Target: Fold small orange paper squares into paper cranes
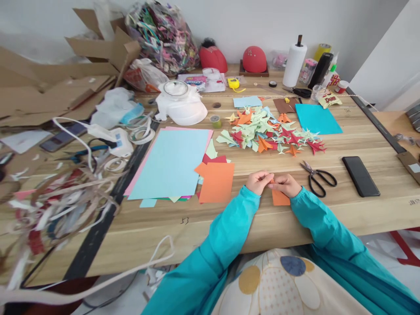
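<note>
Both hands meet over the near part of the wooden table at a small piece of orange paper (281, 199). My left hand (259, 181) pinches its upper left part. My right hand (285, 185) is closed on the same paper, which hangs below the fingers; much of it is hidden. To the left lies a flat orange sheet (216, 183), beside a stack topped by a large light blue sheet (173, 162). Beyond the hands is a pile of folded paper pieces (259, 127) in green, orange and red. Black-handled scissors (317, 178) rest right of my right hand.
A black phone (361, 176) lies at the right. Behind the pile are a turquoise sheet (318, 118), a yellow tape measure (233, 83) and a white roll (294, 65). Tangled strips and cords (65, 205) cover the left side, below cardboard boxes (59, 83).
</note>
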Available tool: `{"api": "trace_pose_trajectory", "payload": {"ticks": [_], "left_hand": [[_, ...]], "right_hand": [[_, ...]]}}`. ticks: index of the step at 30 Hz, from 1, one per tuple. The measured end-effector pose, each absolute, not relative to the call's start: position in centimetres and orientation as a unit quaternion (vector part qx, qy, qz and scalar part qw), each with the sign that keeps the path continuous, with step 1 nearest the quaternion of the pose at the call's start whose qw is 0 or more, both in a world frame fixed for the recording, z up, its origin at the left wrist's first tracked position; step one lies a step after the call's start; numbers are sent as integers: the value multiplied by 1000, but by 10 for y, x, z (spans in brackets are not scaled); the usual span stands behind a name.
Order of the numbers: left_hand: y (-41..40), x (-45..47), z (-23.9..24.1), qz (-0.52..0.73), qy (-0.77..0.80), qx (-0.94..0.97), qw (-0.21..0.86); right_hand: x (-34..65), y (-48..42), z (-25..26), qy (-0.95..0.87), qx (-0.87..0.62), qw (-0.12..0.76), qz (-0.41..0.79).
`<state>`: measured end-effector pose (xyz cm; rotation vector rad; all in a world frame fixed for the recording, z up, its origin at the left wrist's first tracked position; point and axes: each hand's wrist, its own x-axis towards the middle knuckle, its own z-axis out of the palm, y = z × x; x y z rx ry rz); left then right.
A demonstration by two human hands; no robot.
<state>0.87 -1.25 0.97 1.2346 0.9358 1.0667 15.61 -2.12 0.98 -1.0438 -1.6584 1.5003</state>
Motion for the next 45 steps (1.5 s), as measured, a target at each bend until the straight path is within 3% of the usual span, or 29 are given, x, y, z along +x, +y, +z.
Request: {"api": "trace_pose_trajectory", "payload": {"ticks": [9,17,27,36,45], "left_hand": [[-13,10,12,455,400,510,611],[-5,6,13,539,449,407,585],[-6,8,9,500,431,444,606],[-3,7,4,531,383,434,619],[-5,7,6,514,387,423,638]], "right_hand": [[156,-21,9,-621,-408,340,577],[162,-17,9,-598,-427,359,575],[164,-17,4,-597,-432,392,551],[165,-13,6,-639,-410,501,415],[167,-12,9,-645,-423,496,399]]}}
